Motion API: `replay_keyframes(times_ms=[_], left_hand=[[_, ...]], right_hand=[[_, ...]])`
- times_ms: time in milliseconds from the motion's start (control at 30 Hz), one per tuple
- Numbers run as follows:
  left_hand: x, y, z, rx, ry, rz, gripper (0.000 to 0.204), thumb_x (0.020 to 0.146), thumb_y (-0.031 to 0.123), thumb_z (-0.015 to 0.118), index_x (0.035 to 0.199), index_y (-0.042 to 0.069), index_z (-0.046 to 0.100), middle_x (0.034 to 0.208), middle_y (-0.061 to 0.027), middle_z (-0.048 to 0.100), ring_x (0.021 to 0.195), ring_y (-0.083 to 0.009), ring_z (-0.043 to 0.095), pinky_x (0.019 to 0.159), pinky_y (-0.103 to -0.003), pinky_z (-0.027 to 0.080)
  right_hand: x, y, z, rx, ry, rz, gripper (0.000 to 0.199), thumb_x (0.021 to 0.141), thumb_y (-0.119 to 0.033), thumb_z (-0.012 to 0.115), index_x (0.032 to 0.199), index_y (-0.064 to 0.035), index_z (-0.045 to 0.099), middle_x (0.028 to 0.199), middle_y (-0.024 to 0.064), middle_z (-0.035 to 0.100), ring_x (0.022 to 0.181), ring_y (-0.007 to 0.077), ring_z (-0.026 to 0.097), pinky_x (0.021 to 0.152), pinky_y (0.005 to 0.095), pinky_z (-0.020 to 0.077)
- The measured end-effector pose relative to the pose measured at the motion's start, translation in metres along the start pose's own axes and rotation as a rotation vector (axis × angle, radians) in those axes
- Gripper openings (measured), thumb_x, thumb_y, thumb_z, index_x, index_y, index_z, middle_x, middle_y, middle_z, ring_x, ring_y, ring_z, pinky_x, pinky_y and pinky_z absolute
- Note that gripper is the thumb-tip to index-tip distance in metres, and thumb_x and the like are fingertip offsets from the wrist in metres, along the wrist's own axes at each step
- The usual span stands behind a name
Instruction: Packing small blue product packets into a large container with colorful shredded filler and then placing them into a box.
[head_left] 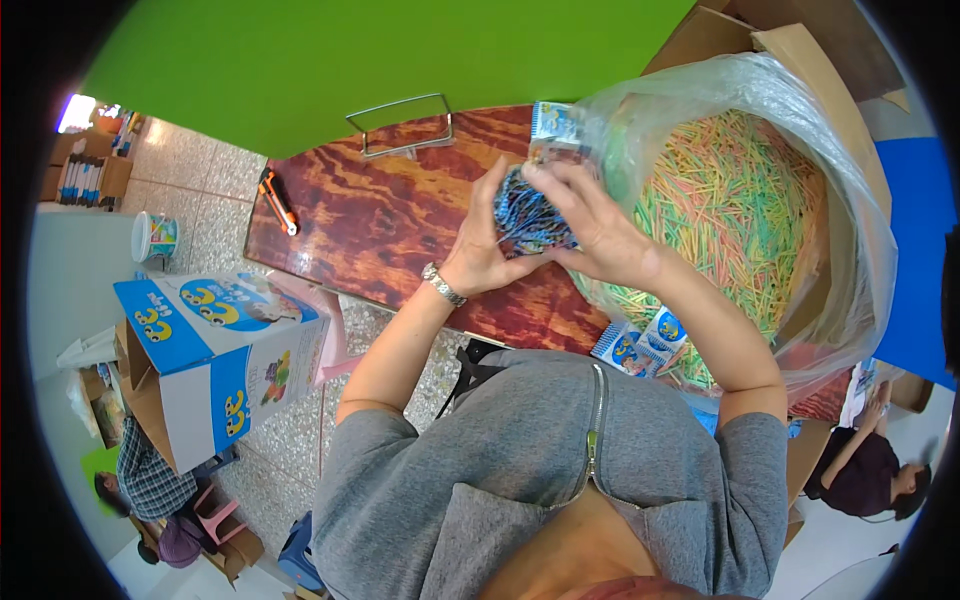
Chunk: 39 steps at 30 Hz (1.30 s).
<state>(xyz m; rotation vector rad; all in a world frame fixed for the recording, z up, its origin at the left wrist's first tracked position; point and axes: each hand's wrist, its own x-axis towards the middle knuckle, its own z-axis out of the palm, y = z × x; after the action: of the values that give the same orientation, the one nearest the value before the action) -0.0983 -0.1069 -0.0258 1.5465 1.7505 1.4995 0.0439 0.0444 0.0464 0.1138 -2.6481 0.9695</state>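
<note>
Both hands are raised over the brown wood-patterned table [370, 230], close together. Between them is a thick bundle of small blue packets [533, 216], seen edge-on, their thin edges packed side by side. My left hand [480, 240] cups its left side and lower edge. My right hand [600, 225] closes round the right side, its fingers across the top. Just beyond lies a blue-and-white packet [556, 122]. More small packets [640, 345] lie near the table's front edge, below my right forearm.
To the right, a clear plastic bag [850, 190] lines a cardboard carton [805, 60] full of thin green, yellow and pink sticks [725, 210]. An orange cutter knife [278, 202] and a metal wire stand [405, 130] lie left. A blue-and-white carton [225, 340] stands beyond. Other people sit nearby.
</note>
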Motion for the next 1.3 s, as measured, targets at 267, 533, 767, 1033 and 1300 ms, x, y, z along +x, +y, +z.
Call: replay_keyframes(times_ms=[267, 533, 767, 1033, 1300], left_hand=[[-0.035, -0.045, 0.002, 0.02, 0.009, -0.107, 0.13, 0.059, 0.031, 0.091, 0.15, 0.006, 0.004, 0.144, -0.024, 0.033, 0.132, -0.0365, 0.039, 0.11, -0.044, 0.034], [-0.029, -0.038, -0.006, -0.106, 0.047, -0.167, 0.127, 0.063, 0.02, 0.089, 0.151, 0.009, -0.003, 0.141, -0.0229, 0.038, 0.129, -0.0323, 0.045, 0.107, -0.041, 0.038], [-0.033, -0.042, 0.002, -0.065, 0.117, -0.176, 0.127, 0.065, 0.016, 0.086, 0.151, 0.009, -0.008, 0.137, -0.0237, 0.043, 0.123, -0.0312, 0.051, 0.104, -0.041, 0.042], [-0.038, -0.033, 0.013, -0.12, 0.188, -0.14, 0.132, 0.064, 0.014, 0.086, 0.149, 0.008, -0.015, 0.141, -0.0259, 0.035, 0.125, -0.0354, 0.047, 0.103, -0.042, 0.042], [-0.042, -0.033, 0.006, -0.013, 0.036, -0.196, 0.139, 0.065, 0.016, 0.087, 0.146, 0.008, -0.026, 0.141, -0.0261, 0.035, 0.128, -0.0344, 0.044, 0.106, -0.042, 0.038]], right_hand=[[-0.011, 0.032, 0.055, 0.037, -0.1, -0.06, 0.109, 0.06, 0.0, 0.079, 0.15, -0.0105, 0.019, 0.143, 0.0222, 0.031, 0.129, 0.0447, 0.039, 0.106, 0.0475, 0.0371], [0.007, 0.05, 0.058, 0.39, 0.032, 0.116, 0.106, 0.084, -0.035, 0.071, 0.152, -0.0062, -0.004, 0.158, 0.021, 0.002, 0.146, 0.0343, 0.012, 0.117, 0.0432, 0.0183], [0.045, 0.077, 0.072, 0.933, 0.036, 0.476, 0.064, 0.099, -0.055, 0.04, 0.13, -0.0004, 0.051, 0.121, 0.0121, 0.059, 0.113, 0.0195, 0.055, 0.1, 0.0324, 0.0415], [0.037, 0.024, 0.078, 0.774, 0.34, 0.363, 0.049, 0.101, -0.045, 0.041, 0.119, -0.0025, 0.056, 0.109, 0.0065, 0.057, 0.105, 0.0154, 0.054, 0.091, 0.0316, 0.0446], [0.018, 0.055, 0.099, 0.915, 0.219, 0.47, 0.048, 0.101, -0.045, 0.041, 0.118, -0.0016, 0.055, 0.111, 0.0083, 0.059, 0.108, 0.0171, 0.054, 0.096, 0.0312, 0.0403]])
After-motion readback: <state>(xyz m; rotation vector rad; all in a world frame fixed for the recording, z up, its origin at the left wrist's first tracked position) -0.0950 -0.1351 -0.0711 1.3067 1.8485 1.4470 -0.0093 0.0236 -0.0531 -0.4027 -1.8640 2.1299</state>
